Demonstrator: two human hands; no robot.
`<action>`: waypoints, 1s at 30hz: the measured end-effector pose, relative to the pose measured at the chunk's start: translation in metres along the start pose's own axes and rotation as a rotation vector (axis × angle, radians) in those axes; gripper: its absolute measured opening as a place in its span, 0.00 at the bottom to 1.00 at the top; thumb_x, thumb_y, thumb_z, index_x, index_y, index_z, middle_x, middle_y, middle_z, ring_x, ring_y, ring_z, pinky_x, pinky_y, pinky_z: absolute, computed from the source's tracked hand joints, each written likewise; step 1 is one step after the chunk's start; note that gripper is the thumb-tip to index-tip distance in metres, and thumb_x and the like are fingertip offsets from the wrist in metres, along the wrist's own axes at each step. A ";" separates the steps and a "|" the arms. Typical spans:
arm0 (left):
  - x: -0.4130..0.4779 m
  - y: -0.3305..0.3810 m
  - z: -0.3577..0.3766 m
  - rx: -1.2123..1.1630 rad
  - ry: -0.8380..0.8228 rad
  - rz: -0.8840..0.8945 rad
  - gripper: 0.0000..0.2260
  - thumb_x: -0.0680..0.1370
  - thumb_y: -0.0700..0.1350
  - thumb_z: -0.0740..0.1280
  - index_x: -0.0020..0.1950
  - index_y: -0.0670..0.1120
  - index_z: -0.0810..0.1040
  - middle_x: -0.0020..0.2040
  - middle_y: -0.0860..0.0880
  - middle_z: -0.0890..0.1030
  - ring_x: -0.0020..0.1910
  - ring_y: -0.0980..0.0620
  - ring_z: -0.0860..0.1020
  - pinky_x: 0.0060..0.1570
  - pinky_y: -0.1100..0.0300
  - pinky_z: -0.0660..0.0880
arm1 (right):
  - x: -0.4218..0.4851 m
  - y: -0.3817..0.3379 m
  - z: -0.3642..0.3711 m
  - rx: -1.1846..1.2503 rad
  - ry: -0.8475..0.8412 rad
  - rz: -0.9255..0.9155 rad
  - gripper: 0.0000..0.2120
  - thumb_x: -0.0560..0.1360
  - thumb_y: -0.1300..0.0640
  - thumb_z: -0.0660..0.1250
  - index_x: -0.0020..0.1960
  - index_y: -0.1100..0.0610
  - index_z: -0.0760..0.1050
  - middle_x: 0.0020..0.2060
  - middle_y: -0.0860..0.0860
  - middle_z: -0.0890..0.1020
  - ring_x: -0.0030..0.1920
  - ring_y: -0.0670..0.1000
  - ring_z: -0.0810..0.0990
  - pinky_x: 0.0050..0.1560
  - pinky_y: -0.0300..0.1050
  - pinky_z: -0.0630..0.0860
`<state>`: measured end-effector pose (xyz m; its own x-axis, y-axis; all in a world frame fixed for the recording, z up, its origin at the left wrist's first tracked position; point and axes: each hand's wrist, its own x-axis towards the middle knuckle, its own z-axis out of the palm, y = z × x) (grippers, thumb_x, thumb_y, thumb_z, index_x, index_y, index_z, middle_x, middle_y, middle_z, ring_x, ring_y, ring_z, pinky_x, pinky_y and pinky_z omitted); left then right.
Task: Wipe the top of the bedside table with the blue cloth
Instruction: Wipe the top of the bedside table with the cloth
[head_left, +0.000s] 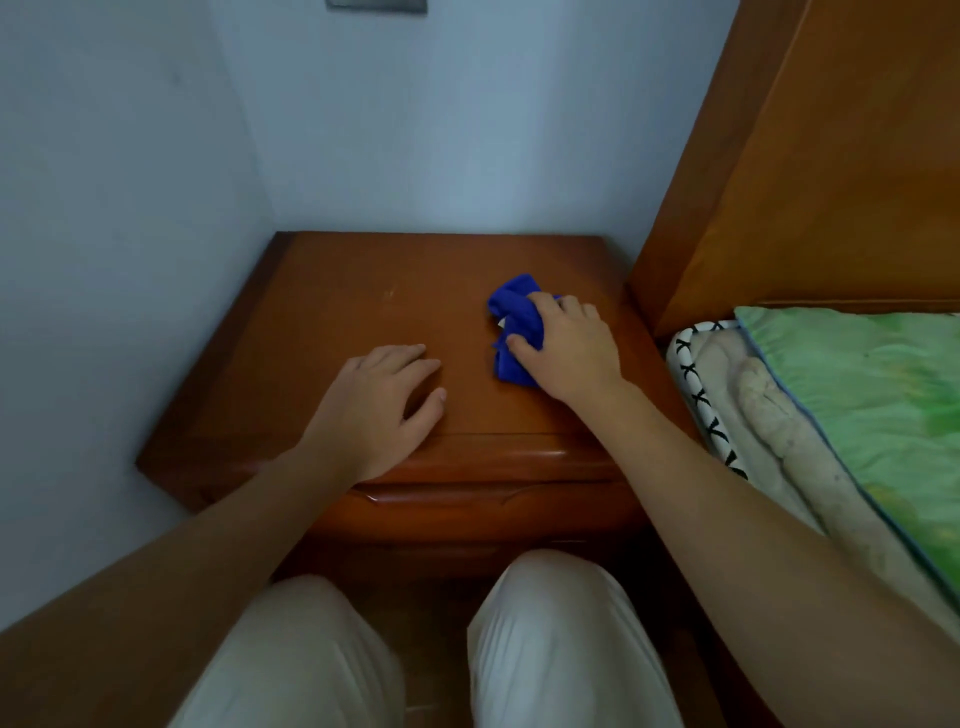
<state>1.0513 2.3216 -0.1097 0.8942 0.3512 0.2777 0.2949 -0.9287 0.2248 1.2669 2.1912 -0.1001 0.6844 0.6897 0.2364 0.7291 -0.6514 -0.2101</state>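
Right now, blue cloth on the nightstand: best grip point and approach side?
Grip the bunched middle of the blue cloth from above and from the right, palm down, as the right hand does now. It lies crumpled in a mound on the bedside table, so there's no flat edge to pinch. The left hand rests open beside it, apart from the cloth.

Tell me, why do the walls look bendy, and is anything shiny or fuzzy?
Head view: the wide lens bows the wall edges and headboard; dim, bluish light, soft shadows; a small glare streak on the table front edge; the right hand on the cloth and the left hand look fairly sharp, the knees softer.
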 end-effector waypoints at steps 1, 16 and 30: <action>-0.002 0.001 -0.001 0.001 0.028 -0.018 0.26 0.81 0.60 0.52 0.70 0.48 0.75 0.72 0.47 0.74 0.72 0.50 0.68 0.70 0.48 0.66 | -0.011 -0.001 -0.002 0.022 0.008 -0.022 0.30 0.78 0.38 0.62 0.76 0.50 0.66 0.67 0.55 0.74 0.64 0.58 0.72 0.63 0.53 0.71; -0.027 -0.060 -0.024 0.084 0.045 -0.102 0.24 0.79 0.59 0.55 0.66 0.47 0.78 0.66 0.45 0.78 0.66 0.46 0.74 0.63 0.45 0.72 | -0.078 -0.003 -0.019 0.140 -0.054 -0.267 0.28 0.74 0.33 0.62 0.70 0.44 0.70 0.62 0.45 0.76 0.61 0.50 0.73 0.61 0.49 0.70; -0.032 -0.064 -0.018 0.028 0.089 -0.110 0.24 0.79 0.60 0.56 0.67 0.48 0.78 0.68 0.46 0.77 0.68 0.48 0.72 0.64 0.47 0.70 | -0.021 -0.031 0.003 0.116 -0.066 -0.240 0.31 0.76 0.34 0.63 0.74 0.46 0.66 0.66 0.50 0.75 0.64 0.54 0.72 0.64 0.51 0.69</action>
<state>0.9980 2.3715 -0.1163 0.8229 0.4586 0.3353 0.3997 -0.8868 0.2321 1.2298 2.1982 -0.1011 0.4884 0.8415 0.2309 0.8640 -0.4290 -0.2636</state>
